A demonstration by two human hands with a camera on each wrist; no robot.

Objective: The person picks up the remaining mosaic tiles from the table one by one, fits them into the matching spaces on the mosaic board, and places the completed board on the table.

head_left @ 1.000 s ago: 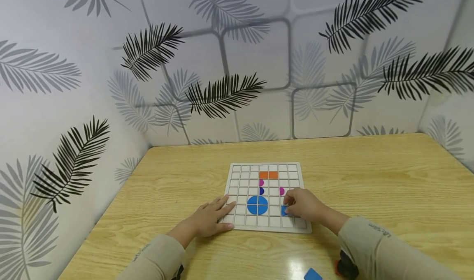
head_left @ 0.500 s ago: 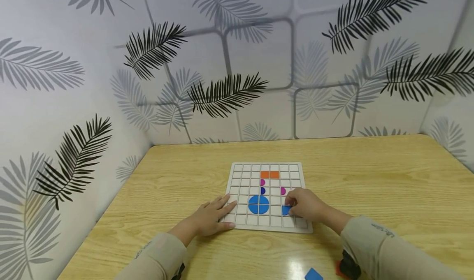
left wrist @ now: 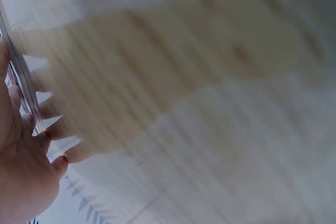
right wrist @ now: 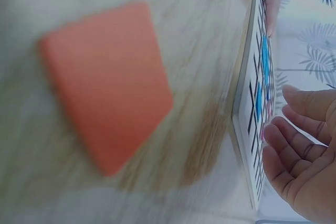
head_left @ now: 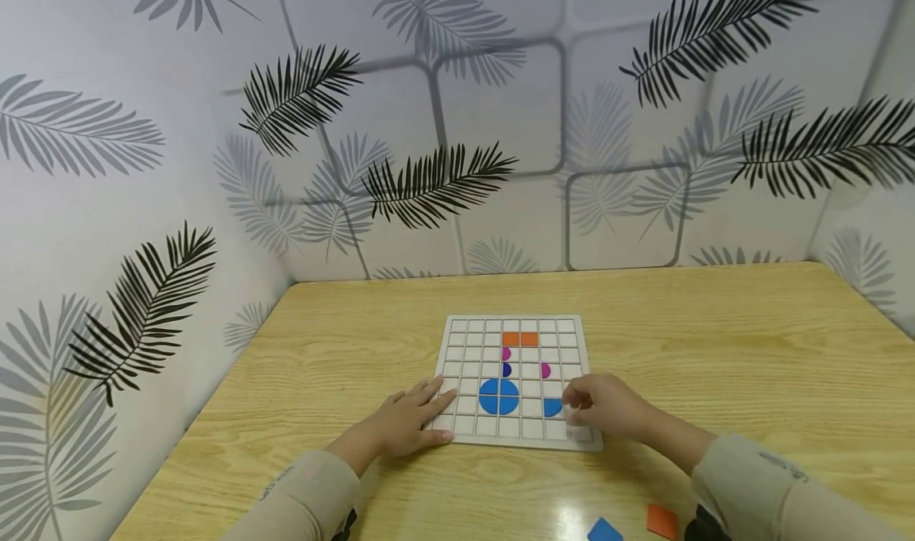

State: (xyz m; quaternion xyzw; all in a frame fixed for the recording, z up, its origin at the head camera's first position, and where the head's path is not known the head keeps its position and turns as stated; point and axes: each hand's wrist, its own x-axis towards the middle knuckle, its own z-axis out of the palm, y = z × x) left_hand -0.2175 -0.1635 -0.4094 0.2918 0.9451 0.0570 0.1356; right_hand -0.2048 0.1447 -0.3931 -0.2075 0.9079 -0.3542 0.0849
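A white grid board (head_left: 515, 432) lies flat on the wooden table. My left hand (head_left: 407, 422) rests on its left edge with fingers spread. Close over the board's right side, my right hand (head_left: 608, 406) has loosely bent fingers and nothing between thumb and fingertips. Just left of those fingertips, a blue quarter-circle tile (head_left: 553, 407) lies in a grid cell. A blue circle made of quarter pieces (head_left: 498, 396) lies further left. Above it are a dark blue half-circle (head_left: 507, 369), two pink half-circles (head_left: 507, 353) and two orange squares (head_left: 529, 339).
Near the table's front edge lie a loose blue square tile (head_left: 604, 530) and a loose orange square tile (head_left: 662, 520). The orange one looms large in the right wrist view. A leaf-patterned wall (head_left: 500, 207) borders the wooden table (head_left: 715, 350) at the back.
My right hand has let go of the blue quarter-circle tile and drawn back a little to the right. The orange loose tile is now uncovered. My left hand stays in place.
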